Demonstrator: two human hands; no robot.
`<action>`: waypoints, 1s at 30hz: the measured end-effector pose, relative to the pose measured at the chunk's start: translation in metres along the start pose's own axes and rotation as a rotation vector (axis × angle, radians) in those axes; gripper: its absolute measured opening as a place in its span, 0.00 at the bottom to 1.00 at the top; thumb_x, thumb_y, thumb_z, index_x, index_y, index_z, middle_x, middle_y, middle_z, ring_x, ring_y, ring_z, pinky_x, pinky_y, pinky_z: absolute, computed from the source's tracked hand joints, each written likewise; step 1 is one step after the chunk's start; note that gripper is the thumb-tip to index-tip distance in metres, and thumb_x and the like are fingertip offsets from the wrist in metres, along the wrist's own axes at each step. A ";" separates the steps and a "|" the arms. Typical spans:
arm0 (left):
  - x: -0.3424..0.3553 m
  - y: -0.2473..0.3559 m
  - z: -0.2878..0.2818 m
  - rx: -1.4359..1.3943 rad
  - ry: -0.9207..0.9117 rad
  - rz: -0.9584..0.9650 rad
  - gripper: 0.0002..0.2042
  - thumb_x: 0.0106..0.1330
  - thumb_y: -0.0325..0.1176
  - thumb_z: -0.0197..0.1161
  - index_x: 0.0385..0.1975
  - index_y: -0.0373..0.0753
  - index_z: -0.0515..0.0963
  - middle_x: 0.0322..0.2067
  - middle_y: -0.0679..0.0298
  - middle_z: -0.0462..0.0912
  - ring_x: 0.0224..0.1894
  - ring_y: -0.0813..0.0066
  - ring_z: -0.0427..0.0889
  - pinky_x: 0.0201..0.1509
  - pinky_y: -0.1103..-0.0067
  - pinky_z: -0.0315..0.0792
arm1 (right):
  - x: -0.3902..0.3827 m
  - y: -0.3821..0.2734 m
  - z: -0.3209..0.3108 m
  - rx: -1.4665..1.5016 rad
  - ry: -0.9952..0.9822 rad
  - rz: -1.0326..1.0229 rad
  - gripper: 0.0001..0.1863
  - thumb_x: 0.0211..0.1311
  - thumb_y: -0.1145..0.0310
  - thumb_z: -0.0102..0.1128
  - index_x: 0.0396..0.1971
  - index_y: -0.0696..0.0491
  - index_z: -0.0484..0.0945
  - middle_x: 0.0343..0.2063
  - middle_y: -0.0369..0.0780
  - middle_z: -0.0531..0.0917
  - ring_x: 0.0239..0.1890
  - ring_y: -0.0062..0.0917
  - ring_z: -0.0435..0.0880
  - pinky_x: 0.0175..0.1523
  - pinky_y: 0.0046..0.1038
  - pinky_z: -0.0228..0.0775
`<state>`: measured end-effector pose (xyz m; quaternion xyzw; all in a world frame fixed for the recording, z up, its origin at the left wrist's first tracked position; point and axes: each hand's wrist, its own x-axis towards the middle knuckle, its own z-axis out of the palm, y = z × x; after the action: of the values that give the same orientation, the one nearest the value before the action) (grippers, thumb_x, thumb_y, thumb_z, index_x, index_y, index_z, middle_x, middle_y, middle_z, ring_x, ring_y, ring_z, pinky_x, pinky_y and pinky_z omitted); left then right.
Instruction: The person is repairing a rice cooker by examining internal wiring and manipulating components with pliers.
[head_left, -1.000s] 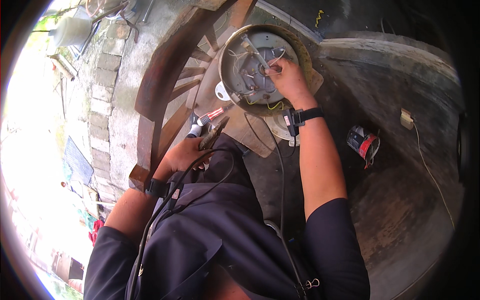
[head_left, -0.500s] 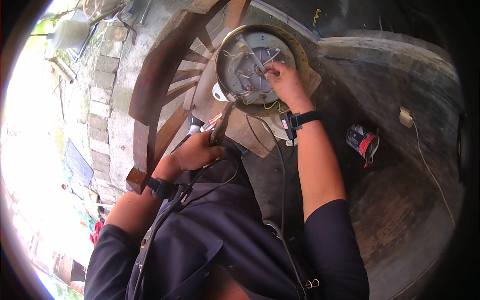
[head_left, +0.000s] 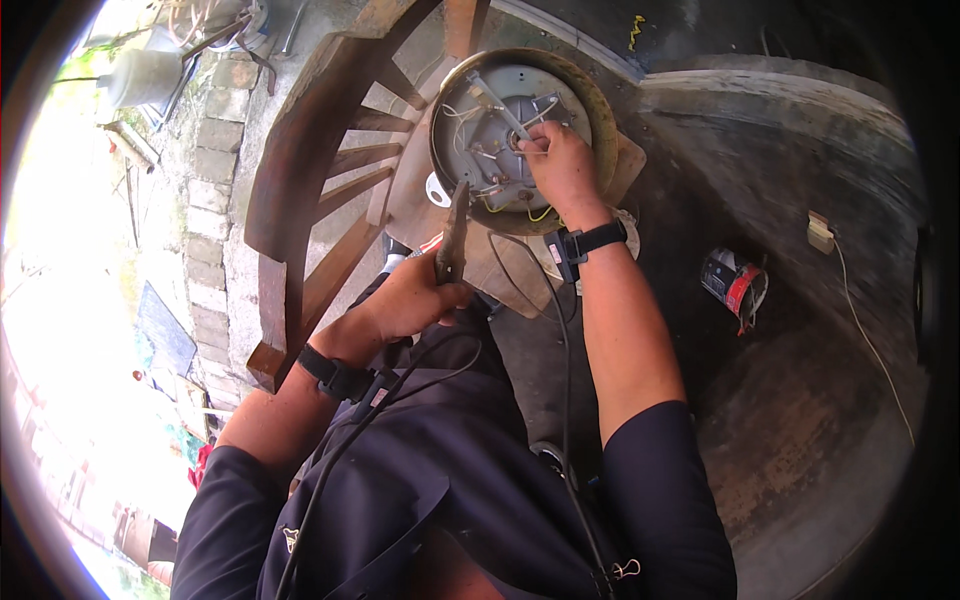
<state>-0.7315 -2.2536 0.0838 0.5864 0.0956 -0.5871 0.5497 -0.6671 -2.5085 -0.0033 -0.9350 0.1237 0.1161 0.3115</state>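
Note:
A round appliance base [head_left: 463,172] lies with its underside up, looking like a rice cooker's. Inside its rusty-rimmed shell are a grey metal plate, loose wires and a pale strip [head_left: 496,103] running to the centre. My right hand [head_left: 564,172] reaches in from the right, thumb and fingers pinched at the centre beside the strip's end; what they hold is hidden. My left hand [head_left: 412,298] is closed round dark, worn pliers [head_left: 456,232]. Their tip points up at the base's near left rim, by the wire ends. A yellow-green wire [head_left: 540,213] lies at the near rim.
A wooden chair [head_left: 290,160] with a slatted back bears the base. A black cable [head_left: 566,400] hangs down past my right arm. On the floor to the right lies a small dark and red container [head_left: 735,285]. A low wall [head_left: 780,130] with a corded socket box [head_left: 820,232] stands beyond.
My left hand has moved slightly right and up with the pliers, which now stand more upright with the tip at the rim. My right hand has shifted slightly left, still at the centre.

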 end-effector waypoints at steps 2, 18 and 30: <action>0.002 -0.002 0.000 -0.077 -0.017 0.005 0.18 0.66 0.28 0.62 0.53 0.28 0.71 0.38 0.57 0.86 0.31 0.74 0.85 0.33 0.80 0.77 | -0.002 -0.001 0.001 0.015 0.010 0.005 0.11 0.59 0.63 0.68 0.36 0.54 0.83 0.33 0.44 0.87 0.38 0.39 0.87 0.43 0.37 0.78; 0.007 -0.004 -0.003 -0.116 0.008 -0.008 0.19 0.66 0.27 0.61 0.54 0.28 0.68 0.44 0.55 0.85 0.41 0.70 0.87 0.34 0.79 0.78 | 0.001 0.001 -0.001 -0.022 -0.022 -0.057 0.12 0.60 0.63 0.69 0.36 0.57 0.82 0.33 0.46 0.87 0.36 0.39 0.87 0.42 0.35 0.78; 0.007 -0.003 -0.010 -0.082 0.010 -0.086 0.17 0.67 0.30 0.60 0.53 0.31 0.69 0.46 0.56 0.85 0.42 0.71 0.87 0.35 0.78 0.78 | 0.000 0.000 -0.002 -0.049 0.020 -0.090 0.11 0.61 0.63 0.67 0.35 0.55 0.82 0.34 0.47 0.86 0.39 0.43 0.86 0.44 0.38 0.77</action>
<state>-0.7265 -2.2488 0.0738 0.5616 0.1474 -0.6030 0.5470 -0.6669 -2.5102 -0.0019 -0.9480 0.0816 0.0954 0.2923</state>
